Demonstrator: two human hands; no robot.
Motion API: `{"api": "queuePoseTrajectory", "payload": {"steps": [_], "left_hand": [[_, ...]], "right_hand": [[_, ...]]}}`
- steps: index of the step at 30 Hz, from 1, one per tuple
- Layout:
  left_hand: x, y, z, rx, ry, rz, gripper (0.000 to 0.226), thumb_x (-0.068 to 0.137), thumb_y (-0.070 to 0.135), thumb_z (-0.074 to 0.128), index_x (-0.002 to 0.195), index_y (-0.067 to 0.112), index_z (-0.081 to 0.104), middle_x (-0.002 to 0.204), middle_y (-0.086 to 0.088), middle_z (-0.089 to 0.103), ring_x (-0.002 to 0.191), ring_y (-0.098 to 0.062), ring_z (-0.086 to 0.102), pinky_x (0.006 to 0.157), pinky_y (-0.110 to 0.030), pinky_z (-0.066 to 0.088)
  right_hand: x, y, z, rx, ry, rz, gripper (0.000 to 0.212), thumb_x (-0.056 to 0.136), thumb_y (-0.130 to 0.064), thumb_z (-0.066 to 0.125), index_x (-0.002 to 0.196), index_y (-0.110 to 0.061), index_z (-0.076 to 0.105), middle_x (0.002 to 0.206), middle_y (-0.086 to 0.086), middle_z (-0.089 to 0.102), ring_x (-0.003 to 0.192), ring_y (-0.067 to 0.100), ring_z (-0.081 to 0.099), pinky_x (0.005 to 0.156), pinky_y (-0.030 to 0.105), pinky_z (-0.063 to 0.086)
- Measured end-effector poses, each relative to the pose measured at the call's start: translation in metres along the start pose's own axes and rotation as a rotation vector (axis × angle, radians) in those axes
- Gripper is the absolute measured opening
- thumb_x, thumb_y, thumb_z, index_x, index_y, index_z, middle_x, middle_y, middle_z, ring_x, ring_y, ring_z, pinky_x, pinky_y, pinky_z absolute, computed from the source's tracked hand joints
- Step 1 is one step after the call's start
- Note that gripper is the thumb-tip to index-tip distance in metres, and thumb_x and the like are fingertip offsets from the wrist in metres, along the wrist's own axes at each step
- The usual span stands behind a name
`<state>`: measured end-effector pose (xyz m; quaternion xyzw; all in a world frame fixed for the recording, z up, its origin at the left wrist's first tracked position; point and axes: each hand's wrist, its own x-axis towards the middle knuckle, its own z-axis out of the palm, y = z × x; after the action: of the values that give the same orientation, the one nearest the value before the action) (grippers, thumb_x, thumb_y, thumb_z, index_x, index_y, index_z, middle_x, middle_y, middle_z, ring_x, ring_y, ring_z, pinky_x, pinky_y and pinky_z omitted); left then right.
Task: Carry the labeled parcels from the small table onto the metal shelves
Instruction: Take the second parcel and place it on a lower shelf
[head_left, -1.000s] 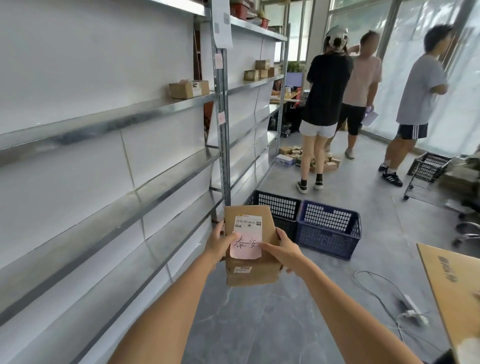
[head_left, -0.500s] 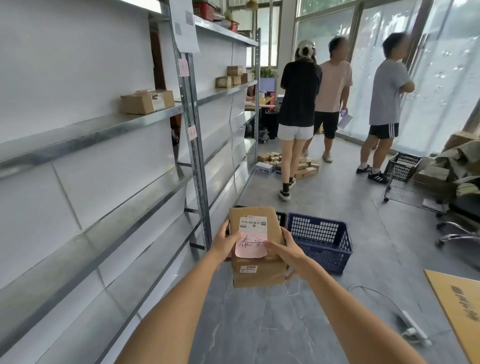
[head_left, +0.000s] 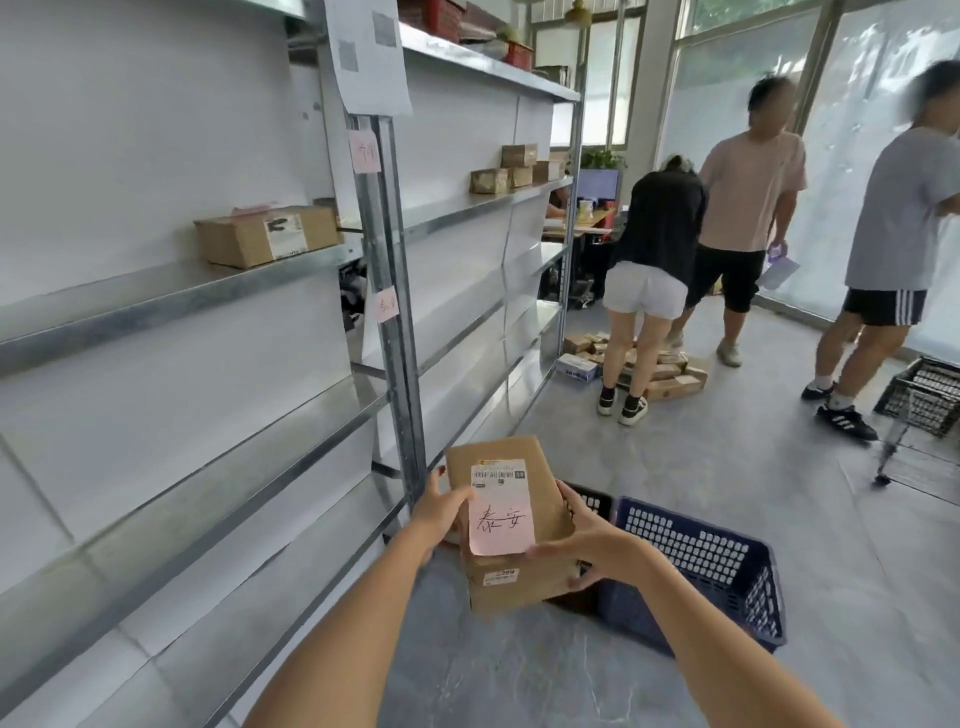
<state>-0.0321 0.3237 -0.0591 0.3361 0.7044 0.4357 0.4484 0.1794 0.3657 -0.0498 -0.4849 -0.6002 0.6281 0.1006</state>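
Both hands, left hand and right hand, clamp a small stack of brown cardboard parcels from either side, pink handwritten label up, likely to read the destination. Grey metal shelves stand left of the grip, blue plastic crate just beyond it.

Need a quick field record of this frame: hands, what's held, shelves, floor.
left hand: grips the parcels' left edge
right hand: grips their right side
parcels: two stacked cardboard boxes, pink note on top
metal shelves: on the left, one box on the near bay
floor: blue crate beside the shelves
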Motion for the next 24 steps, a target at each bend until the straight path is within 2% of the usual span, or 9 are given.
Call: {"api": "queuePoseTrajectory", "payload": {"steps": [3,6,9,11,15,17,19,22,24], "left_hand": [[0.044,0.005,-0.009,-0.028,0.047,-0.074,0.078,0.08,0.045,0.061,0.146,0.033,0.02,0.138,-0.018,0.052,0.12,-0.038,0.056,0.097,-0.054,0.049],[0.082,0.011,-0.02,-0.077,0.078,-0.122,0.078,0.077,0.054,0.059,0.143,0.037,0.023,0.132,-0.017,0.057,0.113,-0.04,0.059,0.088,-0.054,0.055],[0.11,0.022,-0.035,-0.166,0.186,-0.111,0.058,0.087,0.037,0.059,0.136,0.025,0.03,0.119,-0.011,0.057,0.09,-0.032,0.065,0.067,-0.042,0.061],[0.135,0.024,-0.051,-0.222,0.246,-0.12,0.045,0.089,0.026,0.06,0.126,0.02,0.036,0.115,-0.016,0.057,0.08,-0.034,0.068,0.067,-0.043,0.062],[0.176,0.029,-0.09,-0.386,0.342,-0.1,0.043,0.086,0.013,0.066,0.117,0.014,0.037,0.112,-0.012,0.053,0.094,-0.038,0.065,0.071,-0.044,0.062],[0.191,0.03,-0.112,-0.455,0.398,-0.076,0.042,0.085,0.007,0.067,0.115,0.012,0.037,0.108,-0.01,0.051,0.104,-0.038,0.061,0.078,-0.047,0.06],[0.199,0.028,-0.133,-0.47,0.455,-0.067,0.041,0.085,0.005,0.067,0.113,0.01,0.038,0.104,-0.009,0.05,0.101,-0.034,0.059,0.086,-0.046,0.057],[0.199,0.021,-0.161,-0.407,0.529,-0.103,0.038,0.083,0.002,0.066,0.113,0.01,0.044,0.106,-0.013,0.058,0.088,-0.028,0.063,0.077,-0.034,0.056],[0.197,0.016,-0.175,-0.316,0.563,-0.131,0.041,0.08,0.004,0.068,0.113,0.016,0.047,0.109,-0.012,0.062,0.091,-0.026,0.063,0.08,-0.035,0.053]], "right_hand": [[0.038,-0.018,-0.02,-0.124,-0.06,-0.017,0.111,0.07,0.006,0.077,0.145,-0.048,0.015,0.128,-0.004,0.029,0.117,0.026,0.039,0.083,0.051,0.057],[0.084,-0.033,-0.038,-0.159,-0.069,-0.058,0.1,0.069,0.012,0.072,0.143,-0.04,0.027,0.126,-0.001,0.04,0.112,0.025,0.045,0.081,0.048,0.059],[0.136,-0.053,-0.048,-0.201,-0.032,-0.146,0.084,0.069,0.008,0.073,0.136,-0.029,0.039,0.125,0.0,0.048,0.114,0.025,0.051,0.082,0.043,0.06],[0.171,-0.067,-0.051,-0.194,0.015,-0.199,0.069,0.07,0.008,0.072,0.126,-0.023,0.047,0.124,0.004,0.054,0.11,0.023,0.056,0.081,0.037,0.06],[0.243,-0.106,-0.049,-0.154,0.037,-0.258,0.062,0.071,0.006,0.075,0.123,-0.018,0.052,0.123,0.007,0.055,0.094,0.014,0.057,0.06,0.017,0.052],[0.279,-0.13,-0.038,-0.153,0.035,-0.299,0.065,0.071,0.005,0.076,0.126,-0.017,0.051,0.122,0.008,0.052,0.101,0.021,0.057,0.072,0.023,0.053],[0.308,-0.154,-0.022,-0.084,0.049,-0.311,0.06,0.075,0.005,0.073,0.125,-0.014,0.048,0.114,0.01,0.054,0.1,0.026,0.059,0.083,0.034,0.054],[0.344,-0.182,0.004,-0.041,0.002,-0.334,0.044,0.081,0.002,0.07,0.114,-0.017,0.047,0.11,0.015,0.063,0.094,0.026,0.063,0.086,0.04,0.056],[0.364,-0.199,0.02,-0.047,-0.092,-0.345,0.033,0.083,0.005,0.065,0.108,-0.015,0.053,0.115,0.017,0.065,0.099,0.027,0.063,0.089,0.04,0.055]]}}
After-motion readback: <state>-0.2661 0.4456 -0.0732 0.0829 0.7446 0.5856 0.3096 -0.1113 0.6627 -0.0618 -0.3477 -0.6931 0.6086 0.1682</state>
